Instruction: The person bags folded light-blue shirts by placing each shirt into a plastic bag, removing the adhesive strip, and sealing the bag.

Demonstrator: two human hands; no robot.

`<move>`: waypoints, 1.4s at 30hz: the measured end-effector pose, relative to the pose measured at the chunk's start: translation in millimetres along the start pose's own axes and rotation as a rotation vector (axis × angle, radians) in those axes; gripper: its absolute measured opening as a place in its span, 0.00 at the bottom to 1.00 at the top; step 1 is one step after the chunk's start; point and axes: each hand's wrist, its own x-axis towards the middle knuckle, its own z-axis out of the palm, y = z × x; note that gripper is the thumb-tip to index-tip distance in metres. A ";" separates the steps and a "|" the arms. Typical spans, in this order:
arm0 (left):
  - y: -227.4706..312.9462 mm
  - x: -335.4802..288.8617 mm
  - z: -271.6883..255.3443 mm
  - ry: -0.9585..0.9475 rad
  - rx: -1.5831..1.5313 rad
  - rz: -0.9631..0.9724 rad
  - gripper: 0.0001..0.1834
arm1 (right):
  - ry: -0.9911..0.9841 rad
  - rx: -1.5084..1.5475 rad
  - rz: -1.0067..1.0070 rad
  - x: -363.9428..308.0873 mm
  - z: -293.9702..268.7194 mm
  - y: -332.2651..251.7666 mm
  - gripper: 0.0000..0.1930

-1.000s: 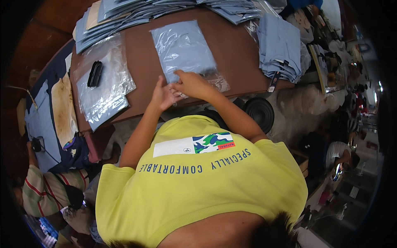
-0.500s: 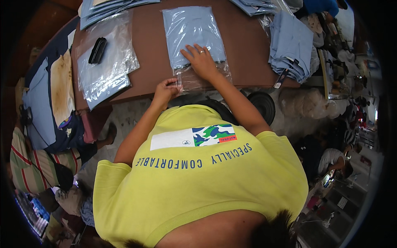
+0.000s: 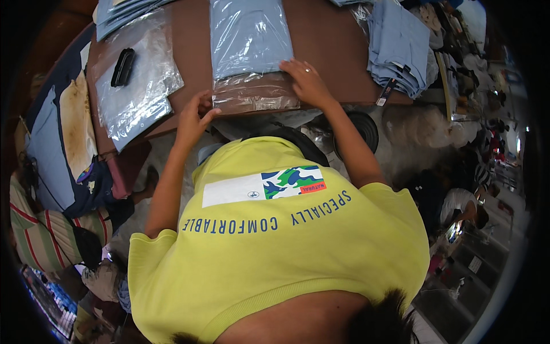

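A folded light-blue garment (image 3: 251, 37) lies flat inside a clear plastic bag (image 3: 258, 94) on the brown table. The bag's loose end, with no cloth in it, reaches the table's near edge. My left hand (image 3: 195, 114) is beside the bag's lower left edge, thumb and fingers apart; whether a fingertip touches the film I cannot tell. At the right edge, my right hand (image 3: 309, 83) rests its outstretched fingers on the bag, just by the garment's lower corner.
On the left lie more clear bags (image 3: 160, 71) with a dark brush-like object (image 3: 122, 67) on top. A pile of folded blue garments (image 3: 398, 49) with a tag sits at the right. Another stack (image 3: 123, 20) is at the far left. A person in striped clothing (image 3: 51, 232) is at left.
My hands have moved apart: the left away from the bag's lower edge, the right from the garment's middle to the bag's right edge. The view has shifted slightly.
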 end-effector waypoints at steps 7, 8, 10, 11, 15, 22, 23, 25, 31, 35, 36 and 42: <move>10.2 26.1 -15.1 -0.352 0.675 0.501 0.62 | -0.205 -0.095 -0.005 -52.6 -7.0 -13.0 0.38; 4.4 24.3 -14.1 -0.369 0.718 0.505 0.59 | -0.233 -0.110 -0.005 -55.6 -9.5 -16.2 0.38; -7.0 18.9 -13.4 -0.407 0.807 0.514 0.51 | -0.236 -0.178 -0.029 -63.4 -8.2 -21.7 0.39; -16.0 17.3 -13.2 -0.358 0.872 0.594 0.49 | -0.210 -0.231 -0.053 -68.1 -4.8 -24.1 0.38; -33.5 17.2 -14.4 -0.252 0.893 0.754 0.40 | -0.070 -0.380 -0.200 -69.8 23.4 -26.5 0.38; -20.4 26.9 -24.1 -0.235 0.486 0.766 0.15 | 0.137 0.053 -0.070 -55.4 27.8 -33.3 0.11; -21.2 29.2 -25.2 -0.224 0.462 0.746 0.13 | 0.146 0.119 -0.035 -52.3 23.6 -33.6 0.08; -23.6 36.3 -27.0 -0.199 0.415 0.706 0.08 | 0.192 0.252 0.042 -48.3 21.9 -31.7 0.07; -23.1 63.7 1.9 0.149 0.111 0.423 0.08 | 0.356 0.660 0.249 -24.4 31.3 -9.0 0.11; -14.1 87.3 16.5 0.244 -0.021 0.191 0.10 | 0.406 0.763 0.433 -3.8 31.8 -11.6 0.12; -11.7 92.0 18.6 0.260 0.029 0.156 0.11 | 0.405 0.761 0.491 1.3 31.0 -12.5 0.12; -9.5 120.3 28.1 0.350 0.305 0.052 0.15 | 0.445 0.599 0.624 21.6 37.1 -5.1 0.15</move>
